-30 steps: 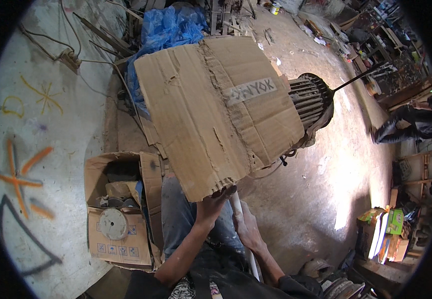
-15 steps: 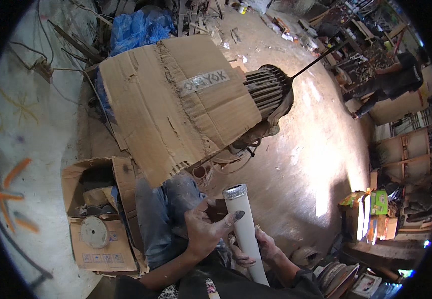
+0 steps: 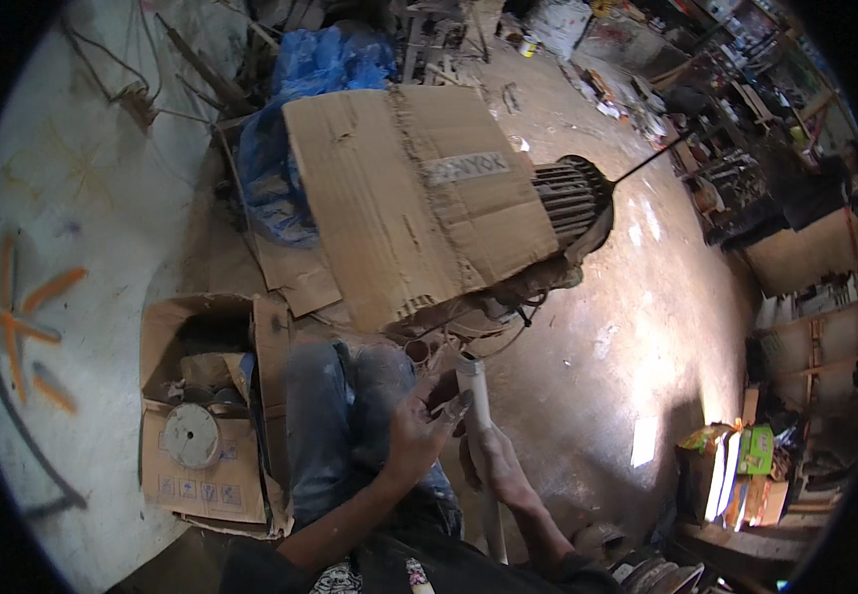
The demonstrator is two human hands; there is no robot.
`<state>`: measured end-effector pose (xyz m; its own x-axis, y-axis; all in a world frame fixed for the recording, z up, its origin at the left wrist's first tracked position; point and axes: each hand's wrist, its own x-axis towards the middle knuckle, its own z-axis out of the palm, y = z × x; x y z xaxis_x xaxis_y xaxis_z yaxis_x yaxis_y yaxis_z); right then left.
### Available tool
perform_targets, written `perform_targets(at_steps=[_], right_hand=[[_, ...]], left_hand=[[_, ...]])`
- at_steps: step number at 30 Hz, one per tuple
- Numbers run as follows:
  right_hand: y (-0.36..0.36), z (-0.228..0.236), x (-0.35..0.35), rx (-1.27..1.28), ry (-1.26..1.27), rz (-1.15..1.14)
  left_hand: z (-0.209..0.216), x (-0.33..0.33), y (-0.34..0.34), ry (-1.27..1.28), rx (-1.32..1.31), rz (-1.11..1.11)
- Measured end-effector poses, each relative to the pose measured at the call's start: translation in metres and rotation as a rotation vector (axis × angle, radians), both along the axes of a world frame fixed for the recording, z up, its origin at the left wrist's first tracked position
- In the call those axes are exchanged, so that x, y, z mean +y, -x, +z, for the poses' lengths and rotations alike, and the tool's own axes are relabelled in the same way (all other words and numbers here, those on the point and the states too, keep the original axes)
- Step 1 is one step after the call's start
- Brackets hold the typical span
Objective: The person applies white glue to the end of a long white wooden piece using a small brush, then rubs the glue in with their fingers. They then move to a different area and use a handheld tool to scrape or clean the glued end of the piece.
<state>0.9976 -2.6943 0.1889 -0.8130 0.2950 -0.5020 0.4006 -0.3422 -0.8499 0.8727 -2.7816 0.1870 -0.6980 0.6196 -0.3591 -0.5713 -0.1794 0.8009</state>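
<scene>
White cylindrical tube (image 3: 481, 408) with a greyish band at its upper end stands at a slant in front of the person's body, its lower part reaching down by the dark clothing. The right hand (image 3: 496, 460) is clamped around it at mid-length, fingers wrapping over its left side. The left hand (image 3: 417, 436) is raised just beside the tube's upper part, thumb and fingertips close to it; blur hides whether they touch it, and I cannot tell whether they pinch anything.

Beyond the hands are the knees of faded blue, dusty jeans (image 3: 380, 388). Left of the legs sits an open brown cardboard box (image 3: 167, 483), a round grey disc with a small central hole (image 3: 192, 436) against its front. Farther out, a large creased brown cardboard sheet (image 3: 370, 198) covers part of a ribbed dark metal housing (image 3: 572, 201), which juts out at the right. Behind the sheet's left edge lies crumpled blue plastic (image 3: 269, 183).
</scene>
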Motion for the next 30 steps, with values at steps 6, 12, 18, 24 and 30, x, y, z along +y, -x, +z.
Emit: perform_targets(at_steps=[6, 12, 18, 24, 30], right_hand=[[0.043, -0.044, -0.017, -0.130, -0.215, 0.016], [0.055, -0.049, -0.008, -0.125, -0.221, 0.011], [0.058, -0.047, -0.002, -0.093, -0.189, 0.031], [0.061, -0.048, -0.001, -0.065, -0.184, 0.005], [0.065, -0.048, -0.002, -0.053, -0.257, -0.014]], left_hand=[[-0.044, -0.001, 0.024, 0.213, 0.178, 0.124], [-0.044, 0.010, 0.039, 0.291, 0.152, 0.134], [-0.046, 0.012, 0.042, 0.168, 0.115, 0.163], [-0.055, 0.012, 0.043, 0.161, 0.135, 0.161], [-0.059, 0.013, 0.045, 0.250, 0.166, 0.172]])
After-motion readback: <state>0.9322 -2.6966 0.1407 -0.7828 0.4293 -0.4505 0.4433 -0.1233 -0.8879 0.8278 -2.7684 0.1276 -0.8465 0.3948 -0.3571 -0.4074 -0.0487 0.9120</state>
